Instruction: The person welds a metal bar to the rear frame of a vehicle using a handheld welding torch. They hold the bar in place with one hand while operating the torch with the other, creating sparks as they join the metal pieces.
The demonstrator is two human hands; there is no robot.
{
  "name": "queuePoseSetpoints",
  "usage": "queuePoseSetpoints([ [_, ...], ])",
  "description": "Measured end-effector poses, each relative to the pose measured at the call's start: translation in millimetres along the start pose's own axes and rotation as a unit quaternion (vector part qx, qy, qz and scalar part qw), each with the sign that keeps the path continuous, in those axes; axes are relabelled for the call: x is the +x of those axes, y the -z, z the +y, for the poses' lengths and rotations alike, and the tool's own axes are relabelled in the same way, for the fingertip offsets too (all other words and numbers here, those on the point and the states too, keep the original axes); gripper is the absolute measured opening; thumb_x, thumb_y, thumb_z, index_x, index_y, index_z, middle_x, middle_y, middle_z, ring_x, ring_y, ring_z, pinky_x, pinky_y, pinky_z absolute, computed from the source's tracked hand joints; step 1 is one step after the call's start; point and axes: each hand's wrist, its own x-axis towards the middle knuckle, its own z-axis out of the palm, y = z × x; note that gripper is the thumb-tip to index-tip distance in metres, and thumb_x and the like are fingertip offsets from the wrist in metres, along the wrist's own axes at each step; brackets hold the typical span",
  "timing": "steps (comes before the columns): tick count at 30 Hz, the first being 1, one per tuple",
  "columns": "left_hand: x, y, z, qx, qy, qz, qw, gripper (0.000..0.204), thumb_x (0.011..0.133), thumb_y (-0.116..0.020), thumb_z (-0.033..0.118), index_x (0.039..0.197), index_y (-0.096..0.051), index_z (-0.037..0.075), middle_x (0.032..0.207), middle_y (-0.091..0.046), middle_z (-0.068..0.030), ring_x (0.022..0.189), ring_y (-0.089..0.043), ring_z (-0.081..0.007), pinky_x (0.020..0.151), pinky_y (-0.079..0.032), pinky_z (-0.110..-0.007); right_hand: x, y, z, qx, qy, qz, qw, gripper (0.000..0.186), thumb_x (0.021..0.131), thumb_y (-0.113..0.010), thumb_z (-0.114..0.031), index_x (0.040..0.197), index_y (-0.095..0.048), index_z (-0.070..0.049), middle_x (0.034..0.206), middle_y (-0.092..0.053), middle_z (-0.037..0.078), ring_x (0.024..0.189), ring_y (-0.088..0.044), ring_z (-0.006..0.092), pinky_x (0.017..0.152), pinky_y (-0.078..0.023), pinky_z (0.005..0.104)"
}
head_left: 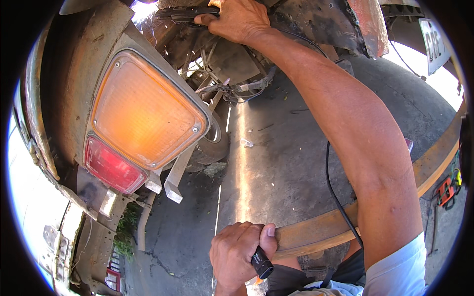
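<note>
My left hand [234, 254] is closed around a short black cylinder [262, 264] that looks like a small flashlight. It also rests against the end of a curved rusty metal bar [316, 229], its thumb on top. My right arm reaches up and across to the top edge, where my right hand [239, 20] grips a dark, ridged, elongated thing [185, 14]. Its exact kind cannot be made out, and the hand's upper part is cut off. Left of both hands is a vehicle's tail lamp, with a large orange lens [145, 111] above a red lens [114, 165].
A black cable [332, 180] hangs behind my right arm. Taped wires [252, 88] dangle near a wheel [213, 143]. Torn, rusted panels [368, 24] edge the top right, beside a white plate [434, 45]. A red-and-yellow tool [446, 192] lies on the ground at right.
</note>
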Motion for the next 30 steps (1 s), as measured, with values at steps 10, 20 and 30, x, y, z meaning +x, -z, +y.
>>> queuePoseSetpoints([
  [10,-0.7,-2.0,0.2,0.007,-0.004,0.017,1.000,0.029,0.095,-0.081,0.016,0.071,-0.069,0.005,0.062,-0.063,-0.0103,0.057,-0.066,-0.0310,0.057,-0.052,-0.044,-1.2,-5.5,3.9,0.000,-0.017,-0.020,1.000,0.060,0.099,-0.075,-0.056,0.141,-0.076,-0.013,0.131,-0.076,0.023,0.127,-0.073,0.0385,0.110,-0.056,0.0504],
  [20,-4.9,-5.3,-0.4,0.037,0.009,0.031,0.999,0.037,0.100,-0.077,0.023,0.069,-0.067,0.004,0.061,-0.063,-0.0147,0.054,-0.063,-0.0366,0.055,-0.050,-0.047,-27.2,5.9,-4.8,-0.116,0.047,-0.075,0.989,0.064,0.097,-0.073,-0.067,0.135,-0.078,-0.015,0.123,-0.081,0.018,0.116,-0.076,0.0396,0.103,-0.060,0.0514],
  [30,-7.8,-4.8,4.1,0.029,0.032,0.044,0.998,0.040,0.103,-0.073,0.027,0.072,-0.070,0.003,0.067,-0.067,-0.0175,0.061,-0.067,-0.0406,0.059,-0.052,-0.050,-54.0,50.6,-23.6,-0.163,0.056,-0.070,0.983,0.050,0.103,-0.070,-0.056,0.120,-0.079,-0.010,0.119,-0.080,0.016,0.115,-0.077,0.0384,0.097,-0.061,0.0536],
])
